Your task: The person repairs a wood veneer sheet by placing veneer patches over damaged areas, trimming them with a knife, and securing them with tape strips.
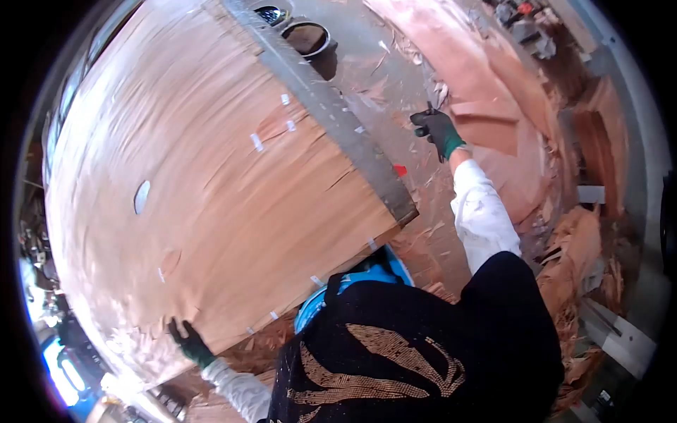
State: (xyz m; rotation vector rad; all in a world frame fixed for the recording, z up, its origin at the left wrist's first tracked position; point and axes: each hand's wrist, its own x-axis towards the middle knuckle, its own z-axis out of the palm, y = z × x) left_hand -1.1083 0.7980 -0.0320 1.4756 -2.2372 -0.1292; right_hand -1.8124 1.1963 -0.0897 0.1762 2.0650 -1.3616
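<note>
A large, thin sheet of wood veneer (pixel 233 190) lies spread before me, with short strips of white tape (pixel 257 142) on it and an oval hole in its left part. My left hand (pixel 189 343), in a dark glove with a green cuff, rests on the sheet's near left edge with fingers spread. Out past the sheet's right side, my right hand (pixel 438 131), gloved the same way, is held closed above the floor. A thin dark tool (pixel 429 107) pokes up from its fingers; its exact kind is too small to tell.
A grey board edge (pixel 338 134) runs along the sheet's right side. Beyond it stands a round bucket (pixel 306 39). Pinkish veneer sheets (pixel 486 92) are heaped on the right, with torn scraps (pixel 575 247) nearby. Something blue and plastic (pixel 352 282) is close to my body.
</note>
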